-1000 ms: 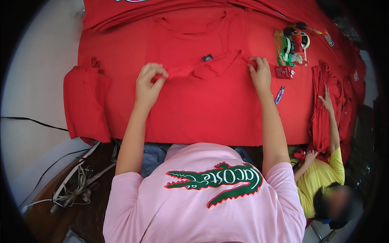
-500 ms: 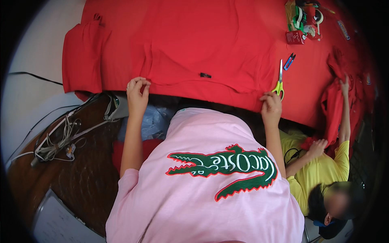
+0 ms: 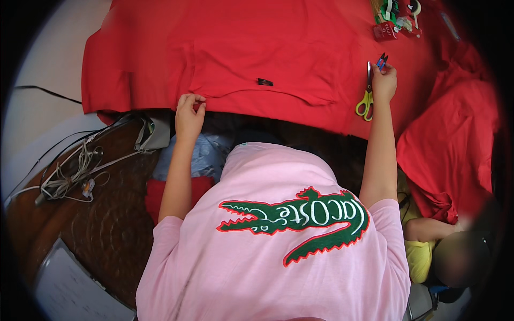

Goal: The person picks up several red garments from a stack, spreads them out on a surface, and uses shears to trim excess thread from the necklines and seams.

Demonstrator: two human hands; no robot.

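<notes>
Fingers and thumb of the left hand (image 3: pixel 190 115) curl near each other at the edge of the red shirt (image 3: pixel 267 61), but I cannot tell if they pinch the cloth. Seen from the head, the right hand (image 3: pixel 384 84) has its fingers at the small blue snips (image 3: pixel 382 62), with the dark tips poking out past them; I cannot tell if it has closed on them. Half a second back, this hand was down by the handles of the yellow scissors (image 3: pixel 368 97). Now it has gone up past them, and they lie just beside it, on the shirt's right. So only 1 of the 2 hands is at the shirt, and the other is at a tool. The shirt lies flat near the front of the table (image 3: pixel 412 101), with its dark tag (image 3: pixel 264 82) facing up. Over on the right, a big red cloth (image 3: pixel 450 139) now spreads wider, beside another person in yellow (image 3: pixel 420 259).
</notes>
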